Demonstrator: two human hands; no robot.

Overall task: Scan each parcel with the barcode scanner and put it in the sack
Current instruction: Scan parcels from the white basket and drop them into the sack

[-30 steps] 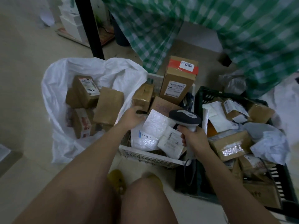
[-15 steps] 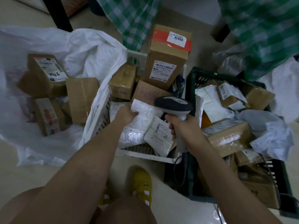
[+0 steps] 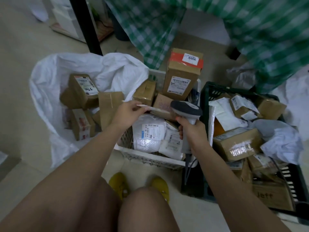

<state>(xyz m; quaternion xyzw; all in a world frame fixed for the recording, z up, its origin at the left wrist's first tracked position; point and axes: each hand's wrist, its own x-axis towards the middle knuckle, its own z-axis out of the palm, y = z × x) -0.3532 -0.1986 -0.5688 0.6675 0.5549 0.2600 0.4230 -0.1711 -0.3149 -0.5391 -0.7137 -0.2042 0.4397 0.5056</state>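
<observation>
My left hand (image 3: 127,112) pinches a thin white parcel (image 3: 155,110) and holds it edge-on above the white basket (image 3: 150,158). My right hand (image 3: 189,131) grips the handle of the grey barcode scanner (image 3: 186,108), whose head sits just right of that parcel. The white sack (image 3: 50,91) lies open at the left with several brown boxes (image 3: 82,91) inside. More white padded parcels (image 3: 150,133) and brown boxes lie in the basket, with a tall red-taped box (image 3: 182,76) at its back.
A dark crate (image 3: 207,92) at the right is piled with boxes and mailers (image 3: 237,143). A green checked cloth (image 3: 250,30) hangs behind. A black post (image 3: 87,25) stands beyond the sack. My knees and yellow shoes (image 3: 119,183) are below the basket.
My left hand has taken hold of a thin white parcel in the basket and lifted it up toward the scanner. The right hand keeps its grip on the scanner.
</observation>
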